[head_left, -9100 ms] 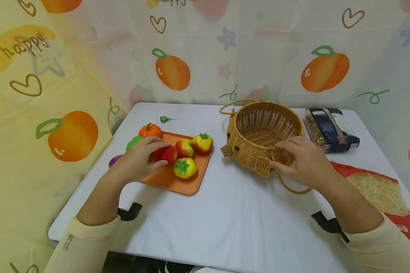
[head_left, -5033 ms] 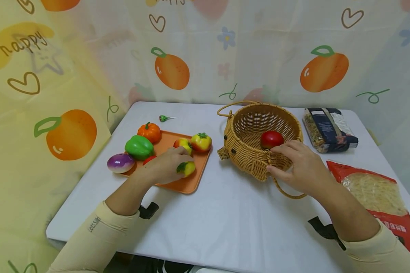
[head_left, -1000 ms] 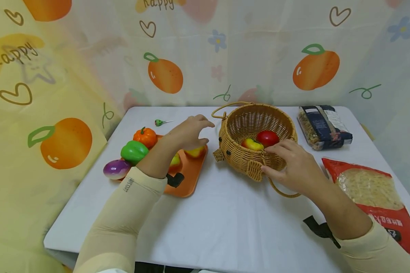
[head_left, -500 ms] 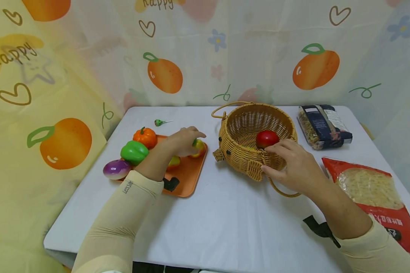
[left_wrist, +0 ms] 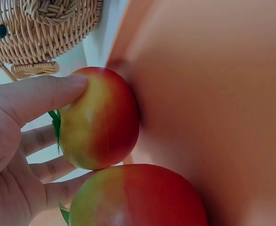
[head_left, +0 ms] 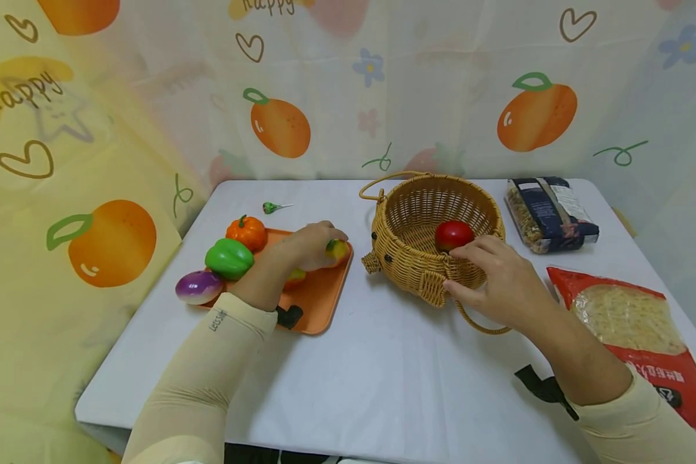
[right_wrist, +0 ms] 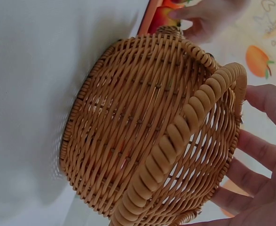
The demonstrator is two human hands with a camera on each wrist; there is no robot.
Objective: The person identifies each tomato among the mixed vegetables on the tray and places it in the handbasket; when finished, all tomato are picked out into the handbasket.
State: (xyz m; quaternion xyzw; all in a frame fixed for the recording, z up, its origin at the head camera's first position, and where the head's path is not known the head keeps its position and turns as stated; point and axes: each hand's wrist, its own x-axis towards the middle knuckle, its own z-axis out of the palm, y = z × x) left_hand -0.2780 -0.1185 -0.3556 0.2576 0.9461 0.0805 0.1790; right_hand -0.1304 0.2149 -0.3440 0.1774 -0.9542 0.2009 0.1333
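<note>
Sits lower than a second ago with the left hand [head_left: 313,248], down from a raised pose to the far right part of the orange tray [head_left: 313,316]. Clamps left thumb and fingers [left_wrist: 53,169] about a yellow-red fruit [left_wrist: 102,117], apparently touching the tray and close beside a second yellow-red fruit [left_wrist: 147,200]. Grips the wicker basket [head_left: 406,270] with the right hand [head_left: 493,280], thumb at the near outer side. Shows one red fruit [head_left: 454,236] inside, right of the tray on the bench [head_left: 394,374]. Looks like the grasping step, lift not yet made. Probably calls next for raising straight up, free of the neighbouring fruit, while steadying the basket.
</note>
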